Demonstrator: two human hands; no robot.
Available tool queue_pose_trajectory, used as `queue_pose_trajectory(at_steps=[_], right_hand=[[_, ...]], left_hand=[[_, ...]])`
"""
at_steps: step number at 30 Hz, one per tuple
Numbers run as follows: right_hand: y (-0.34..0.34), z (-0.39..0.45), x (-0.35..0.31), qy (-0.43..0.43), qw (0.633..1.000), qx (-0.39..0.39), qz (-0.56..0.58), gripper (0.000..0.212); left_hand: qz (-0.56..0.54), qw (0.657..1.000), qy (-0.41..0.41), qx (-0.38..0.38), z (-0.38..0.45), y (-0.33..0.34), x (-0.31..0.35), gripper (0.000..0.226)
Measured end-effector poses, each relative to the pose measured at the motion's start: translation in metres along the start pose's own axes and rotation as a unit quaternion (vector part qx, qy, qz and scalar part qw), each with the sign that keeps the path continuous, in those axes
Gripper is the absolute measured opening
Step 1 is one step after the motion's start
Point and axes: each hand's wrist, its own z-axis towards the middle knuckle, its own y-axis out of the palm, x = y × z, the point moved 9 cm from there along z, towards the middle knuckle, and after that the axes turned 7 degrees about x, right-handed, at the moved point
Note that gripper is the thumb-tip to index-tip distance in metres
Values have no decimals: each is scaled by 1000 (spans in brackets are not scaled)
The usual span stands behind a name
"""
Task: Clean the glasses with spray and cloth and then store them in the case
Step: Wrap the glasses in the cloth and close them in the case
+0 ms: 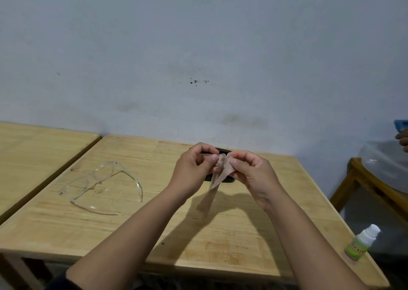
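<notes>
Above table (66, 228): 2 hands, left hand (194, 168), right hand (254, 172), fingers pinching cloth (220, 172); glasses (101, 186), spray (362, 243) untouched; cleaning, casing pending.

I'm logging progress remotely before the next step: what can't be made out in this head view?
- Case: mostly hidden behind both hands and the cloth; open or closed unclear.
- Spray bottle label: too small and blurred to read.
- Glasses: clear frame, lens cleanliness not judgeable.
- Blue object: cut off by the right edge.
</notes>
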Motion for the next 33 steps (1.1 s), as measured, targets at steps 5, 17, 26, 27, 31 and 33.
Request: queue_pose_trajectory(at_steps=[5,17,26,27,31,33], right_hand=[[-6,2,6,4,1000,23,-7,17],[-17,-1,-1,-44,991,10,-127,19],[-52,6,-25,-92,945,47,-309,20],[-53,7,-28,-96,941,46,-321,18],[-54,22,-33,-108,920,48,-375,10],[-55,33,-35,-113,911,61,-393,10]], left_hand=[[54,999,2,5,-5,2,0,18],[166,985,26,43,1,-18,-4,17],[228,969,54,75,10,-61,8,12],[239,966,58,77,12,-63,10,11],[290,950,95,64,24,-52,14,12],[310,942,123,50,33,-43,16,13]])
